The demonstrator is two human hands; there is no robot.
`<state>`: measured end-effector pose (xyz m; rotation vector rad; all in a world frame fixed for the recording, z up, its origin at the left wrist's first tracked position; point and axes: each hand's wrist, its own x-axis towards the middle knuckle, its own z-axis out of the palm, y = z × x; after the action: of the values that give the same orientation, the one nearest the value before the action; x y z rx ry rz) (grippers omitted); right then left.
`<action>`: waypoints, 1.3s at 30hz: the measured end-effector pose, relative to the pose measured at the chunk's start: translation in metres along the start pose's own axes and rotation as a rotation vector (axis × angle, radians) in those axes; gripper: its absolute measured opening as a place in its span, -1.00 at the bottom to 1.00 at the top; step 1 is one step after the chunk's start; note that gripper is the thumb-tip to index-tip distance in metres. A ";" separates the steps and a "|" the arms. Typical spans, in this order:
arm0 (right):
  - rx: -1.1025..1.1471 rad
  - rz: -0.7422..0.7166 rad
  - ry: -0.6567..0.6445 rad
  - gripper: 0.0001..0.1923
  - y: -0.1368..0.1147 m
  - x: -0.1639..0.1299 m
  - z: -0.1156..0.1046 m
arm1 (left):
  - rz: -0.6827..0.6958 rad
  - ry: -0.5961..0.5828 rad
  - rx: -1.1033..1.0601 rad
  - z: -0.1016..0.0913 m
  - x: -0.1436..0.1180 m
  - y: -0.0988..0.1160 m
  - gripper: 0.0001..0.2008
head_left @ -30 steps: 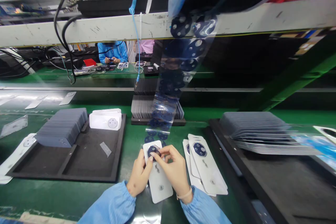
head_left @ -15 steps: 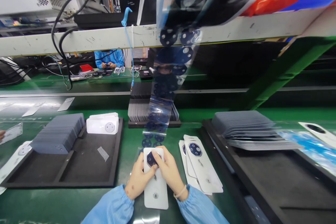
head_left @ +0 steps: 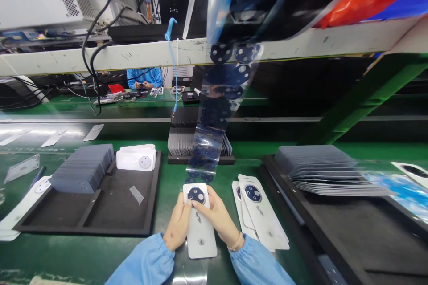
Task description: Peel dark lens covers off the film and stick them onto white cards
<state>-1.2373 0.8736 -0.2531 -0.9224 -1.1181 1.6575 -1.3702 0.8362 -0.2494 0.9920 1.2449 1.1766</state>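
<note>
Left hand (head_left: 177, 226) on the left edge of a white card (head_left: 198, 222), grasping it, thumb tip beside the dark disc (head_left: 196, 195) near the top. Right hand (head_left: 217, 221) on the right edge, grasping too, forefinger just below the disc. Card flat on the green bench (head_left: 167, 187), over the lower end of a clear film strip (head_left: 214, 133) hanging from above. Just right, a fanned stack (head_left: 259, 213) of like cards. Further right, grey sheets (head_left: 321, 167) on a black tray. Left, another black tray (head_left: 100, 209) with grey and white piles.
</note>
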 end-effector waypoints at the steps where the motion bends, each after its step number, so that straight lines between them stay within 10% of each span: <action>1: -0.003 -0.004 0.038 -0.50 0.000 0.000 0.000 | 0.029 -0.038 0.065 0.000 -0.001 -0.001 -0.49; 7: 0.039 0.027 0.142 -0.62 -0.005 0.003 0.000 | 0.104 -0.173 0.265 0.001 -0.004 -0.002 -0.62; 17: 0.008 0.019 0.145 -0.61 -0.005 0.002 -0.001 | 0.010 -0.142 -0.013 0.000 0.002 -0.008 -0.54; 24: -0.324 -0.164 0.109 -0.19 0.004 -0.020 0.006 | 0.039 -0.035 -0.104 -0.008 0.009 -0.001 -0.60; 31: -0.896 -0.280 0.139 0.01 0.012 -0.048 -0.019 | 0.001 -0.522 0.046 -0.005 -0.010 0.044 -0.32; 35: -1.071 -0.333 0.437 -0.08 0.009 -0.043 -0.078 | 0.295 -0.311 0.810 -0.045 0.016 0.073 -0.31; 39: -1.227 -0.322 0.589 -0.14 0.015 -0.034 -0.134 | 0.359 -0.088 1.109 -0.120 0.073 0.090 -0.32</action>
<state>-1.1083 0.8747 -0.3064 -1.6938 -1.6979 0.2314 -1.5025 0.9145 -0.1841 2.1133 1.7125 0.6089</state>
